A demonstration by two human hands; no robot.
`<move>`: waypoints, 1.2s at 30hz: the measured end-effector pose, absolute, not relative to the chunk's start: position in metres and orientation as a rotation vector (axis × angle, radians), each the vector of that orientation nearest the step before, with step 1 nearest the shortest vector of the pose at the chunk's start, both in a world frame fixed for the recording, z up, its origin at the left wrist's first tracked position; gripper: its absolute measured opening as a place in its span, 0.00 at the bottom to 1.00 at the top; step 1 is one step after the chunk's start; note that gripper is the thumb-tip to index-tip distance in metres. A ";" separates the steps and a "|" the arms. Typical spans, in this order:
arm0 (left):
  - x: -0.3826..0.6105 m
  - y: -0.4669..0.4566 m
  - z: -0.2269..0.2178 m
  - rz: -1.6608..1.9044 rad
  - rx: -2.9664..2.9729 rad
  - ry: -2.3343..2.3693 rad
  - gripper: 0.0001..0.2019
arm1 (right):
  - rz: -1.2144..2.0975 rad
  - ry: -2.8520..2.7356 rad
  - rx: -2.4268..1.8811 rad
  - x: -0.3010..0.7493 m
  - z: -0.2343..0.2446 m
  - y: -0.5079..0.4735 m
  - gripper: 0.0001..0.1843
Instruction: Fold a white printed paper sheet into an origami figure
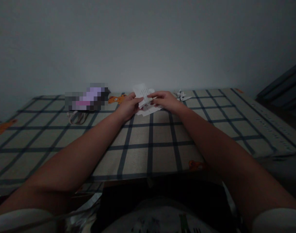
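Near the back of the table, my left hand [129, 106] pinches a folded sheet of printed paper [142, 92] between thumb and fingers. From the other side, my right hand [166, 99] grips the same paper's right edge with its fingertips. Beneath both hands lie more loose white papers [150, 111], partly covered by the fingers. Just right of my right hand sits a small pile of folded or crumpled white paper pieces [182, 95]; their exact shape is too small to make out.
A checked tablecloth [138, 152] with orange bear prints covers the table. At the back left lies a phone-like thing [92, 97], its screen pixelated, with a pale cable [77, 117] coiled before it. A plain wall [148, 42] rises behind the table.
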State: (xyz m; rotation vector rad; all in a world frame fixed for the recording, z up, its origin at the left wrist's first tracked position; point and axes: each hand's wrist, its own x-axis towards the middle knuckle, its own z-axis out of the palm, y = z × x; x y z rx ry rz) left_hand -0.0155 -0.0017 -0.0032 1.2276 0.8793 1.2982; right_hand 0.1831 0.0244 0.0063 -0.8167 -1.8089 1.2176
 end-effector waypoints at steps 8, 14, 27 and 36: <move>-0.015 -0.001 -0.004 1.203 1.311 0.874 0.21 | 1.061 -1.746 -0.953 0.183 0.004 0.030 0.14; -0.015 -0.007 -0.006 1.260 1.478 1.032 0.24 | 1.081 -1.715 -0.930 0.182 0.006 0.026 0.12; -0.015 -0.011 -0.003 1.313 1.588 1.104 0.17 | 1.060 -1.789 -0.890 0.184 0.000 0.033 0.13; -0.016 -0.015 0.003 1.324 1.708 1.177 0.15 | 1.045 -1.802 -0.856 0.183 -0.002 0.034 0.14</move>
